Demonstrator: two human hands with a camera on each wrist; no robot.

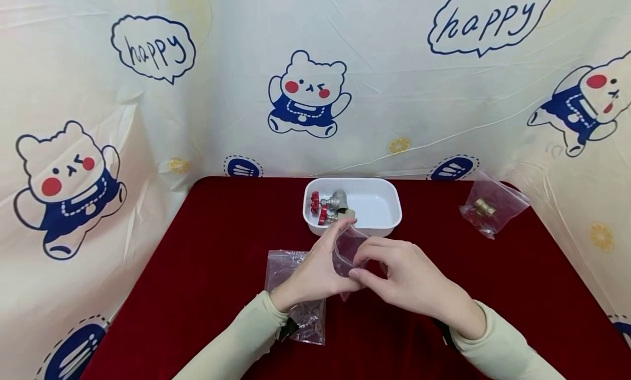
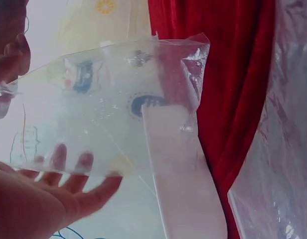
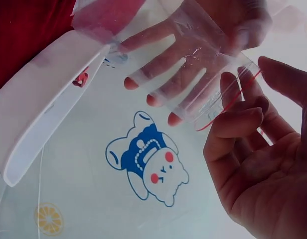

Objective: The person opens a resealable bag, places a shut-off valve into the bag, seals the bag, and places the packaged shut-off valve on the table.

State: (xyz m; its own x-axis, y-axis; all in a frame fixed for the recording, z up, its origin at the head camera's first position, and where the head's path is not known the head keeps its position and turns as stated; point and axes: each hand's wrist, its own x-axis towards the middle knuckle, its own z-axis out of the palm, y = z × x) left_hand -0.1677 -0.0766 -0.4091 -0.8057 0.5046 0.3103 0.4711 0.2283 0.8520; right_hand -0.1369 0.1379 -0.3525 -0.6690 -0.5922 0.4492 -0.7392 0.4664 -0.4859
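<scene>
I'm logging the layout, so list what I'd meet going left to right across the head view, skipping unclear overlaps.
Flat-lying clear plastic bag → red-striped zip bag → right hand, pinching it → clear bag holding a brass fitting.

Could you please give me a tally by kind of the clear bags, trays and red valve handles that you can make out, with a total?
Clear bags: 3
Tray: 1
Red valve handles: 2
Total: 6
</scene>
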